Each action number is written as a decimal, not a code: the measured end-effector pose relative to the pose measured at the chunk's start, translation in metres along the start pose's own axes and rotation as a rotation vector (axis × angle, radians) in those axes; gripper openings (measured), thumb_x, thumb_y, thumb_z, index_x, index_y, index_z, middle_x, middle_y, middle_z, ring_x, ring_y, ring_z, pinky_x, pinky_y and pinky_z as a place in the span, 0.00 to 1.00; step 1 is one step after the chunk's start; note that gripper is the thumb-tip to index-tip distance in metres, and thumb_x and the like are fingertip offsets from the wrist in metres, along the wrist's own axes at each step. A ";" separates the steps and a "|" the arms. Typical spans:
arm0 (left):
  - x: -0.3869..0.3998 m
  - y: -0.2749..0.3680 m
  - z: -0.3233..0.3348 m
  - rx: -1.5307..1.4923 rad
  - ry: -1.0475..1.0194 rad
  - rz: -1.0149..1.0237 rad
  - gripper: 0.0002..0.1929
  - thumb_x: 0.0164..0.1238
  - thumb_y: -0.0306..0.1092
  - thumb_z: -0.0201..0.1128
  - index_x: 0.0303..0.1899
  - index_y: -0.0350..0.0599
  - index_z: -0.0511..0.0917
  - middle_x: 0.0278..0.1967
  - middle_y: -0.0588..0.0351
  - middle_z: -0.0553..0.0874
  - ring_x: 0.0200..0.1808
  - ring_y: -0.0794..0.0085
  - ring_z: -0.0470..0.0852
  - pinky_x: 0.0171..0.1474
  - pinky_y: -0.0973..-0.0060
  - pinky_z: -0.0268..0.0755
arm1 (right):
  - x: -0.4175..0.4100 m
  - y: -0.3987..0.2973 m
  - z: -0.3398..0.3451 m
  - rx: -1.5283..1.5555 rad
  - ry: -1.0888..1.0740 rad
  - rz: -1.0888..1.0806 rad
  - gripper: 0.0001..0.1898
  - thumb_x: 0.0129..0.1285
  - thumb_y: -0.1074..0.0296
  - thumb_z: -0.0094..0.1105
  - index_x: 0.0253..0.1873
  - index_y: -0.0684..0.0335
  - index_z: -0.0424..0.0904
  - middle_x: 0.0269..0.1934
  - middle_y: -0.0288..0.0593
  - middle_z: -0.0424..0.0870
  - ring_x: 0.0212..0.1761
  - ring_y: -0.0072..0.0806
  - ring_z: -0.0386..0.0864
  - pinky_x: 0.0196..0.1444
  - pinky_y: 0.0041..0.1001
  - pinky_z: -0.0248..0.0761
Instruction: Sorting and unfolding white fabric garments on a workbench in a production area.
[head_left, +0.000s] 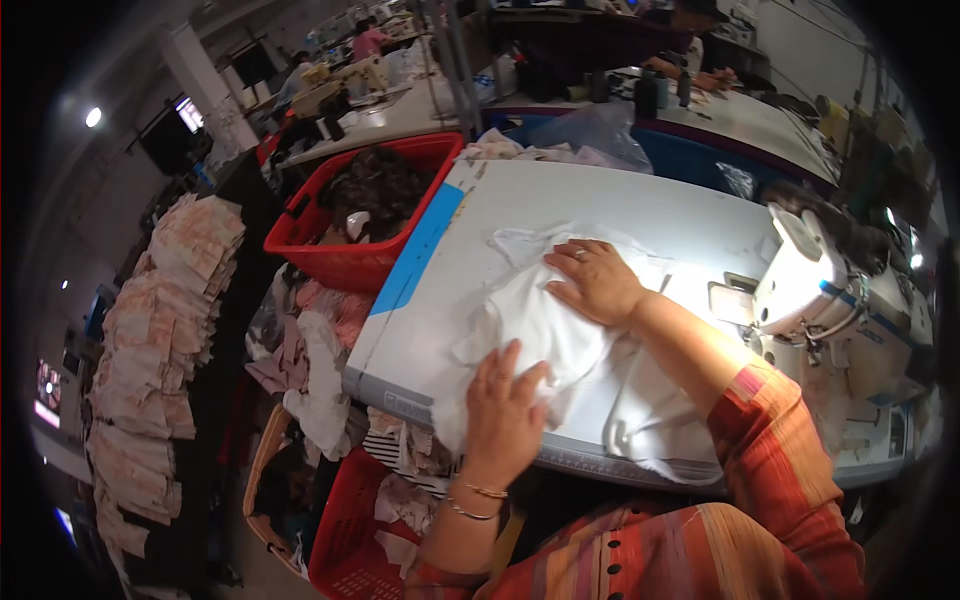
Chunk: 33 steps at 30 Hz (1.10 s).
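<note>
A white fabric piece (525, 300) lies rumpled on the pale sewing table (540, 187). My right hand (598, 281), a ring on one finger, rests flat on its upper part with fingers apart. Nearer the table's front edge, my left hand (506, 405) touches the lower left part of the cloth, fingers spread; its thumb side is partly hard to make out. More white fabric (660, 412) lies under and beside my right forearm and reaches the front edge. To the right stands a white sewing machine (802, 277), its lamp lighting the cloth.
A red basket (300, 259) with dark fabric adjoins the table's left side. Below are cloth scraps (322, 375), a second red basket (337, 525) and a wicker-like basket (259, 472). Stacked patterned pieces (165, 322) stand at left. Across the back, people sit at other tables (735, 127).
</note>
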<state>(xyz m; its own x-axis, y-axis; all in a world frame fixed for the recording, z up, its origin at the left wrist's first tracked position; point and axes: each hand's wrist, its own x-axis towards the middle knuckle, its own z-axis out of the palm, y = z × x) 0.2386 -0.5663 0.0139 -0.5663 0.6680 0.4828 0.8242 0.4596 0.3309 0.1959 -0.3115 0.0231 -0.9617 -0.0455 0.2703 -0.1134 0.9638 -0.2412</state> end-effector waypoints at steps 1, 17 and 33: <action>0.003 -0.009 -0.008 0.004 -0.045 0.028 0.24 0.57 0.29 0.64 0.58 0.50 0.76 0.70 0.49 0.65 0.69 0.47 0.63 0.69 0.51 0.57 | -0.003 -0.005 0.001 -0.044 0.026 0.065 0.28 0.70 0.45 0.50 0.66 0.57 0.74 0.66 0.47 0.74 0.72 0.42 0.64 0.73 0.39 0.53; 0.073 -0.014 -0.008 -0.156 -0.163 0.202 0.19 0.58 0.31 0.69 0.50 0.42 0.77 0.60 0.44 0.76 0.63 0.48 0.72 0.66 0.58 0.65 | -0.037 -0.007 -0.016 0.112 0.029 0.135 0.20 0.69 0.50 0.52 0.56 0.55 0.83 0.54 0.46 0.81 0.60 0.45 0.72 0.64 0.38 0.64; -0.231 -0.031 0.152 -0.886 -0.097 -0.828 0.22 0.75 0.30 0.50 0.66 0.33 0.63 0.62 0.40 0.72 0.68 0.55 0.68 0.72 0.69 0.55 | -0.058 0.005 -0.006 0.123 0.137 -0.005 0.20 0.62 0.62 0.57 0.57 0.60 0.80 0.52 0.52 0.81 0.54 0.49 0.72 0.59 0.39 0.66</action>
<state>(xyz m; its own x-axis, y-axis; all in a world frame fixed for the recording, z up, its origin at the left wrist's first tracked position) 0.3437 -0.6459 -0.2310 -0.8876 0.4209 -0.1870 -0.0929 0.2341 0.9678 0.2531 -0.3028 0.0122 -0.9191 -0.0057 0.3939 -0.1554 0.9240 -0.3493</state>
